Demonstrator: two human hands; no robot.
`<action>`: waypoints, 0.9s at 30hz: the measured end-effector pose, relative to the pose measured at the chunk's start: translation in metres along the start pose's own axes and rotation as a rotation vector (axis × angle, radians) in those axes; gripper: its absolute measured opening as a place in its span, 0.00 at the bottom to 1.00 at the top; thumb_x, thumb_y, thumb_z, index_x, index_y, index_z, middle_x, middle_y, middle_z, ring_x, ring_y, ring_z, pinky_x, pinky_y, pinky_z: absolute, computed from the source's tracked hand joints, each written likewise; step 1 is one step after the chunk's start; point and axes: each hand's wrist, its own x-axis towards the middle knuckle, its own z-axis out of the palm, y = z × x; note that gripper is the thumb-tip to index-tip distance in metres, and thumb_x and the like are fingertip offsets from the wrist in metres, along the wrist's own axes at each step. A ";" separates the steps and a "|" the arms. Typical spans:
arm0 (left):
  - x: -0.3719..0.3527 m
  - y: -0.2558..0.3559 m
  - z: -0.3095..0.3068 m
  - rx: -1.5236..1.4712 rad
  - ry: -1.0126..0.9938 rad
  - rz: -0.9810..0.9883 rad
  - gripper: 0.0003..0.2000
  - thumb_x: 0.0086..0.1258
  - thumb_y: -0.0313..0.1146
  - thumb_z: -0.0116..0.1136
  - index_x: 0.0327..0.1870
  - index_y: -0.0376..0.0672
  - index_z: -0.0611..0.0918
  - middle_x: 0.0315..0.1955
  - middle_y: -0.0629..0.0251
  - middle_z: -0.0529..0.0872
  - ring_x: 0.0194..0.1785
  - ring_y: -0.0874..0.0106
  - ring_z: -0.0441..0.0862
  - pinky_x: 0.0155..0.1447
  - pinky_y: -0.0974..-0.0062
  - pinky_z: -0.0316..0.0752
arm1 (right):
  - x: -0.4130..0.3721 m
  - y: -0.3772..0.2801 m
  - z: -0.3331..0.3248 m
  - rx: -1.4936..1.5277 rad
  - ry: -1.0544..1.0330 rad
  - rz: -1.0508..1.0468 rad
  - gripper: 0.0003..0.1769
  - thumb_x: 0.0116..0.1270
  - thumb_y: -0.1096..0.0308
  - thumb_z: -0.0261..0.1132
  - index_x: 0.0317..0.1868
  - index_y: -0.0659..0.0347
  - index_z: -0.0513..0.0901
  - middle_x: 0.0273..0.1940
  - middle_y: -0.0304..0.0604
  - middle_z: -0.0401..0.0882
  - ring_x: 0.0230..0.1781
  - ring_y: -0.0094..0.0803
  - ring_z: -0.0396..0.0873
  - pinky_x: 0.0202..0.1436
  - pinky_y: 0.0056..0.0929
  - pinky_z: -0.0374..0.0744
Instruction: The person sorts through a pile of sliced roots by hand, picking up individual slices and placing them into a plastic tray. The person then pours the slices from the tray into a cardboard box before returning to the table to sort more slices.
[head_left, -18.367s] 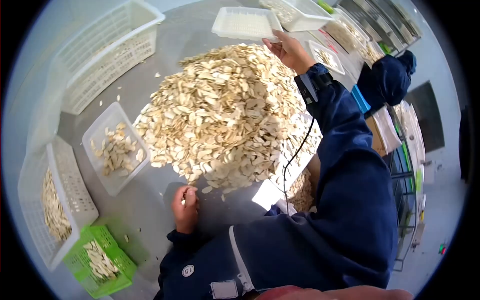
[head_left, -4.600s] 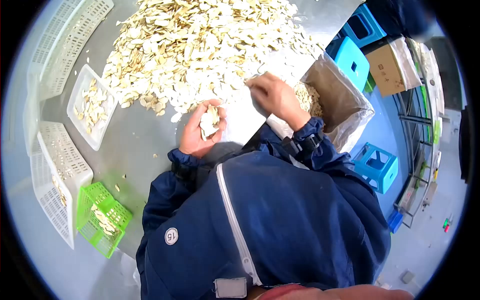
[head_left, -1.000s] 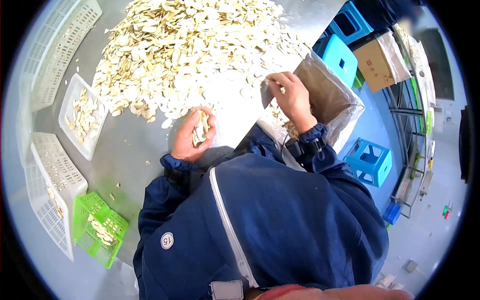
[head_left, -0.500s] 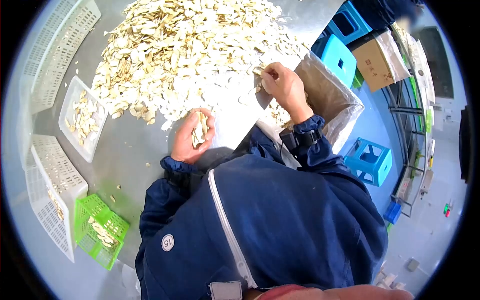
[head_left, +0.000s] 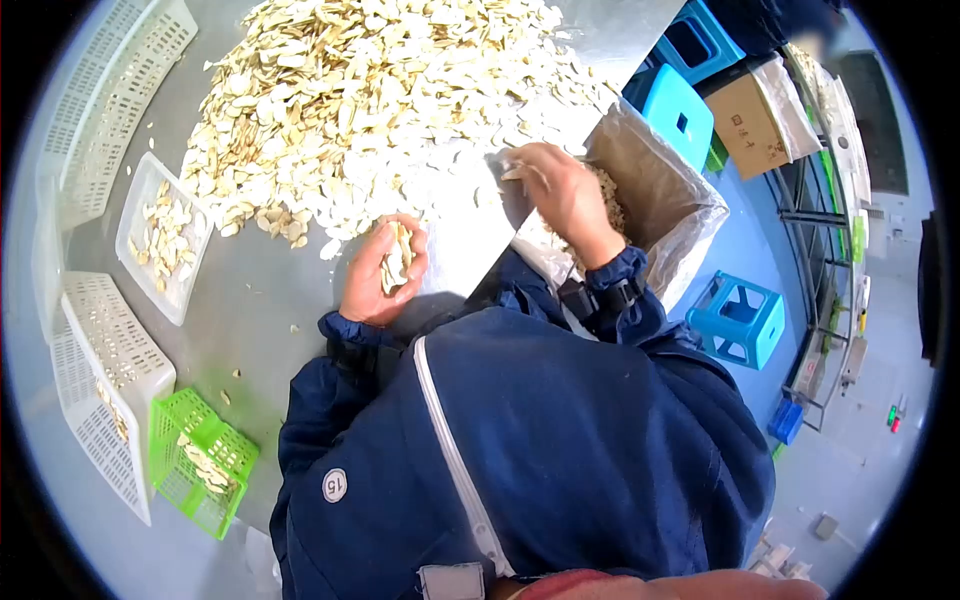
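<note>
My left hand [head_left: 384, 272] is closed around a small stack of pale dried slices [head_left: 397, 258], held just above the metal table near its front edge. My right hand [head_left: 568, 203] is at the table's right edge, beside the lined box, with its back turned up. Its fingers are bent and close together, pointing left; what is at the bright fingertips I cannot make out. Beyond both hands lies a large heap of the same cream slices [head_left: 370, 90], some with brownish rims. More pale pieces [head_left: 607, 195] show inside the lined box [head_left: 668, 185], partly hidden by my right hand.
A white tray [head_left: 135, 205] with some slices stands left on the metal table [head_left: 265, 310]. White perforated baskets [head_left: 140, 75] and a green basket [head_left: 205, 425] line the left side. Blue stools [head_left: 738, 318], a cardboard box [head_left: 750, 125] and a metal rack [head_left: 812, 215] are on the right.
My right hand has turned from a raised pinch with a slice to a lower, palm-down pose at the table edge. My left hand still holds its stack in nearly the same place.
</note>
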 end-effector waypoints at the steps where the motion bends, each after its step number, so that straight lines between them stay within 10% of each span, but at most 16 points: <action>1: 0.001 0.000 0.000 -0.001 -0.008 0.000 0.14 0.89 0.42 0.45 0.57 0.40 0.75 0.42 0.60 0.78 0.32 0.77 0.74 0.20 0.85 0.70 | 0.002 0.005 -0.004 -0.084 0.057 0.038 0.11 0.71 0.70 0.66 0.50 0.53 0.90 0.46 0.46 0.89 0.43 0.50 0.88 0.47 0.42 0.86; 10: 0.001 -0.001 -0.002 -0.021 0.010 -0.006 0.14 0.89 0.42 0.45 0.57 0.40 0.76 0.43 0.59 0.78 0.32 0.76 0.74 0.20 0.85 0.69 | -0.004 -0.013 0.017 -0.014 -0.184 -0.265 0.11 0.70 0.61 0.71 0.51 0.48 0.90 0.50 0.38 0.87 0.52 0.42 0.83 0.54 0.39 0.85; 27: 0.002 -0.001 -0.001 -0.011 0.006 0.001 0.14 0.89 0.42 0.45 0.57 0.40 0.76 0.42 0.59 0.78 0.32 0.77 0.73 0.20 0.85 0.68 | -0.007 0.014 -0.010 -0.058 -0.044 0.088 0.12 0.73 0.60 0.68 0.50 0.57 0.90 0.41 0.47 0.89 0.42 0.48 0.88 0.48 0.41 0.85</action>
